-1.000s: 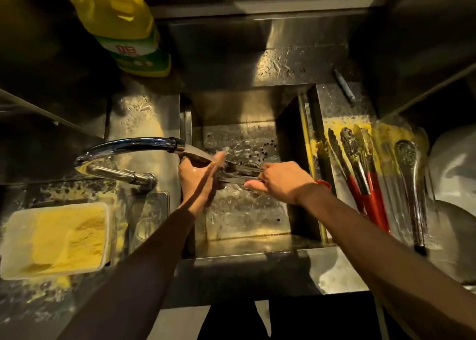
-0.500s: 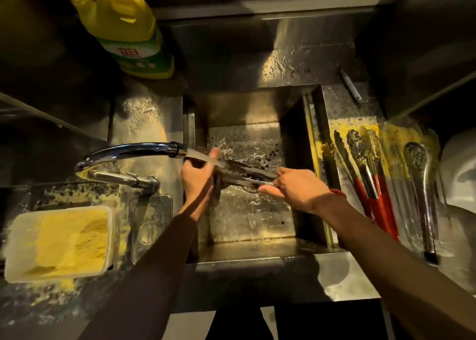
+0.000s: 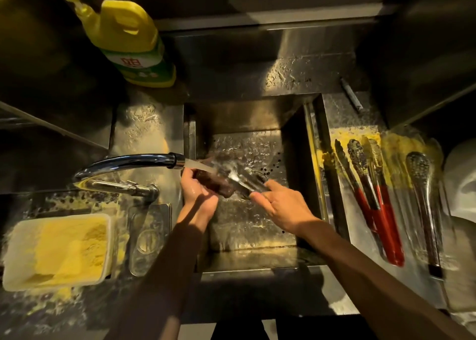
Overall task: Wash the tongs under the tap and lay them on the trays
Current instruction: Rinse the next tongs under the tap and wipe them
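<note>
Metal tongs (image 3: pixel 240 181) are held over the steel sink (image 3: pixel 257 223), under water running from the chrome tap (image 3: pixel 128 160). My right hand (image 3: pixel 280 207) grips their handle end. My left hand (image 3: pixel 198 192) is wrapped around their tip end, right below the spout; that end is blurred and wet. On the metal tray (image 3: pixel 360 262) right of the sink lie red-handled tongs (image 3: pixel 378 211) and all-metal tongs (image 3: pixel 425 211), dusted with yellow powder.
A yellow detergent bottle (image 3: pixel 128 38) stands behind the tap. A plastic tub of yellow powder (image 3: pixel 59 249) sits at the front left, with powder spilled around it. A clear lid (image 3: pixel 148 236) lies beside it. White dishes (image 3: pixel 461 185) are at the far right.
The tongs have shifted slightly further under the water stream. My left hand has closed around the tip end, and my right hand has moved a little lower and right.
</note>
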Available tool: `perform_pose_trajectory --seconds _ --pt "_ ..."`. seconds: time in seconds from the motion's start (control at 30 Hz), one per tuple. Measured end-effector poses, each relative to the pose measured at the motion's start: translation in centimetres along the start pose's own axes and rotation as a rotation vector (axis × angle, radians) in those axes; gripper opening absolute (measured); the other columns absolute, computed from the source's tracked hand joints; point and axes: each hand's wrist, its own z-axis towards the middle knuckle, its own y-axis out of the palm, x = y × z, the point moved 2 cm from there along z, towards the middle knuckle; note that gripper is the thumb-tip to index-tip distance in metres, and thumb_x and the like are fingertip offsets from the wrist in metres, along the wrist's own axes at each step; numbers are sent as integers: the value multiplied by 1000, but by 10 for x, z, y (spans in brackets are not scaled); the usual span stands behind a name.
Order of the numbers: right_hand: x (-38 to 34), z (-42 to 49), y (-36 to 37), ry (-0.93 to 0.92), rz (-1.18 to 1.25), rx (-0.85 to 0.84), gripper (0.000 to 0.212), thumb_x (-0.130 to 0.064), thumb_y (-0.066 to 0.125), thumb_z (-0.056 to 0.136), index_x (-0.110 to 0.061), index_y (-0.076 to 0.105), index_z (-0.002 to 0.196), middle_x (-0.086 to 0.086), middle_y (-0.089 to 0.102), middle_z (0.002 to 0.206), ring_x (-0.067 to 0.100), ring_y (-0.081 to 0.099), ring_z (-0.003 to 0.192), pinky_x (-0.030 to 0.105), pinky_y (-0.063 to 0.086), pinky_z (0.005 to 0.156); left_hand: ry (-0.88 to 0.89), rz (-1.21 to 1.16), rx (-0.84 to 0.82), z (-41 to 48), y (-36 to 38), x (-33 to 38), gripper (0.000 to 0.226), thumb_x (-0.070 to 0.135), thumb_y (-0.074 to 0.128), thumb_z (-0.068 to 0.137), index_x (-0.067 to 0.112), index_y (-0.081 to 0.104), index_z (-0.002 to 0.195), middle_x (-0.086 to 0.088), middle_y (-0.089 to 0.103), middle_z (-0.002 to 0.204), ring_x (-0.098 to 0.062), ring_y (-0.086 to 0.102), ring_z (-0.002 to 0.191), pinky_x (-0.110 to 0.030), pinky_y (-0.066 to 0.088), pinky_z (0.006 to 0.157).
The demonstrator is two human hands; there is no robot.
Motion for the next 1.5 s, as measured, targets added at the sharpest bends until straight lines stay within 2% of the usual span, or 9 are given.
perform_pose_trajectory --seconds 0.13,0.3,0.5,0.63,0.87,1.03,1.13,1.3,1.5 --pt "-6 6 4 -61 -110 -54 82 -69 11 92 -16 73 87 1 52 106 21 60 86 37 45 79 -91 -56 -88 -6 -1 -7 33 35 45 96 11 60 81 -12 66 81 -26 67 73 -39 47 83" --pt "-13 11 -2 -113 -44 -75 81 -70 12 93 -15 69 78 -3 47 92 16 53 76 37 41 76 -129 175 -26 2 -19 -13 19 19 45 102 13 63 101 -7 67 87 -12 65 65 -18 54 51" --pt "-12 11 9 -136 30 -114 64 -74 13 91 -26 48 66 7 57 107 25 59 93 40 46 91 248 469 140 1 2 -15 31 29 71 89 9 65 112 -6 72 98 -21 69 81 -29 57 60" --pt "-16 16 5 -167 25 -98 69 -70 15 94 -22 52 63 14 58 120 28 60 102 40 46 93 21 250 57 5 2 -25 13 32 59 98 20 64 99 -3 67 94 -19 64 81 -37 56 74" --pt "17 7 -16 -144 15 -228 67 -72 19 92 -21 58 75 -1 52 90 13 54 76 35 45 74 143 635 29 9 -6 1 8 -1 60 93 -1 61 101 -1 61 92 -6 60 82 -7 43 65" --pt "5 16 -5 -144 55 -160 63 -68 22 96 -23 48 60 1 55 85 23 59 83 37 45 78 37 574 -33 13 -11 -18 26 21 53 101 6 57 123 -15 62 110 -9 69 71 -19 55 57" --pt "0 24 15 -107 178 -121 58 -73 24 94 -29 44 62 -3 56 77 19 59 76 37 45 74 -152 579 17 9 -16 -31 39 12 33 107 1 41 144 -16 46 148 -23 54 130 -30 46 102" --pt "3 13 0 -134 135 -201 52 -63 29 100 -23 54 77 -4 49 78 13 49 69 33 37 66 21 473 -14 15 -25 -22 18 4 48 100 5 62 111 0 75 90 -22 64 91 -29 61 71" --pt "22 0 -14 -121 15 -203 62 -66 25 99 -18 58 77 -2 52 84 14 52 74 31 38 67 21 383 49 18 -17 -17 47 15 71 89 5 56 132 -15 68 122 -28 66 111 -47 57 89"
